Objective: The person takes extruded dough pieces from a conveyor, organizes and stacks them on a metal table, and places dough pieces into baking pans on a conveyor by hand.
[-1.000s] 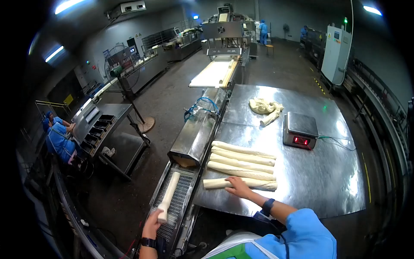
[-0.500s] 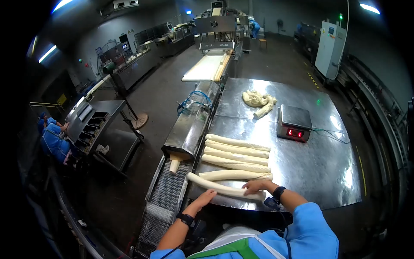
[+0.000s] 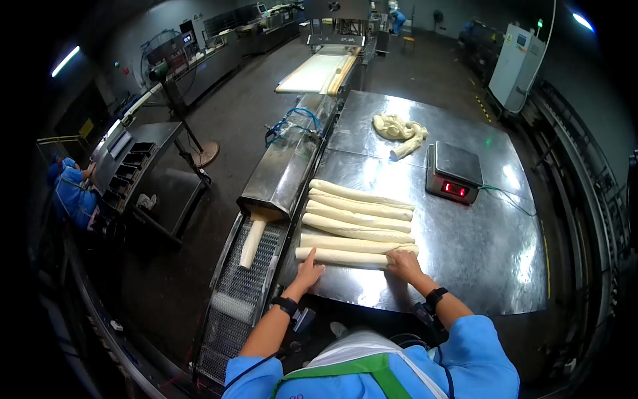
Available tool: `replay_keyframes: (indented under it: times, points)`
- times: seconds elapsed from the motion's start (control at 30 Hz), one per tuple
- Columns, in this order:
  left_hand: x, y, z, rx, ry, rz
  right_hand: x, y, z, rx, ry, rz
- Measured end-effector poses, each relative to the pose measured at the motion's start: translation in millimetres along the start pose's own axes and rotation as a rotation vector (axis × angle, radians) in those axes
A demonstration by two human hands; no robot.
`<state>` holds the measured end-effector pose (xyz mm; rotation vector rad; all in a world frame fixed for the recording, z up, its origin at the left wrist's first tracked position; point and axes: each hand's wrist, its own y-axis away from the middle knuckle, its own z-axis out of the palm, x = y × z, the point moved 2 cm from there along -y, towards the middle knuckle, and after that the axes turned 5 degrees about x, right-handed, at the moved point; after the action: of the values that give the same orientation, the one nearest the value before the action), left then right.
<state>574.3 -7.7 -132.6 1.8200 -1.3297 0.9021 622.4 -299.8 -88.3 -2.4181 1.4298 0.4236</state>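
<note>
Several long pale dough rolls (image 3: 359,211) lie side by side on the steel table (image 3: 478,253). The nearest roll (image 3: 345,257) lies along the front of the row. At its left end is my left hand (image 3: 309,271), index finger extended against the dough and the other fingers partly bent. My right hand (image 3: 404,266) has its fingers round the right end of the same roll. On the mesh conveyor (image 3: 229,332) to the left, another dough piece (image 3: 252,245) sticks out from under the metal cover (image 3: 282,176).
A twisted dough heap (image 3: 399,132) and a scale (image 3: 454,174) with red digits sit further back on the table. A belt (image 3: 316,72) runs behind the metal cover. One person in blue (image 3: 73,193) is at a side table on the left, another (image 3: 397,21) far back.
The roll lifted off the conveyor has come down beside the others, with both hands at its ends. A following dough piece has moved further out from the cover. The view has shifted.
</note>
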Motion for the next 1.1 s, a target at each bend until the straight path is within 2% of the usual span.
replay_keyframes:
  times: [0.07,0.17,0.2,0.23,0.27,0.33,0.37,0.4,0.43,0.47,0.53,0.57,0.6,0.63,0.7,0.83,1.1]
  points:
    - [-3,-9,0,-0.004,0.025,0.036,-3,2,0,0.041,0.044,-0.028]
    - [-17,-21,-4,-0.033,0.255,-0.002,-4,0,-1,0.067,0.144,-0.007]
    - [-20,-21,-12,-0.029,0.260,-0.010,-4,-1,-4,0.172,0.200,-0.032]
    - [-19,-19,-25,0.077,0.072,0.148,-4,-2,-7,0.278,0.254,-0.058]
    - [-18,-15,-38,0.185,-0.121,0.301,3,-5,-5,0.257,0.248,-0.087]
    - [-5,12,-74,0.435,-0.260,0.415,6,-2,-4,0.138,0.203,-0.098]
    - [-13,29,-93,0.554,-0.377,0.404,7,2,1,0.118,0.224,-0.126]
    - [-8,46,-114,0.634,-0.540,0.184,7,4,5,0.123,0.226,-0.128]
    - [-37,54,-129,0.800,-0.722,0.146,7,6,8,0.112,0.231,-0.139]
    - [-50,67,-145,0.819,-0.811,-0.023,6,9,13,0.100,0.237,-0.151]
    - [-101,91,-165,0.797,-0.861,-0.167,7,14,25,0.125,0.275,-0.199]
    - [-118,101,-174,0.664,-0.778,-0.227,6,14,28,0.144,0.313,-0.245]
    - [-127,105,-183,0.411,-0.560,-0.390,5,13,30,0.093,0.291,-0.223]
    - [-127,111,-183,0.415,-0.558,-0.386,2,11,30,0.099,0.293,-0.225]
    - [-120,121,-182,0.517,-0.672,-0.247,1,6,29,0.085,0.316,-0.211]
    - [-104,141,-174,0.558,-0.736,-0.266,0,1,25,0.091,0.302,-0.236]
    - [-116,164,-190,0.516,-0.763,-0.407,-4,-1,20,0.079,0.228,-0.199]
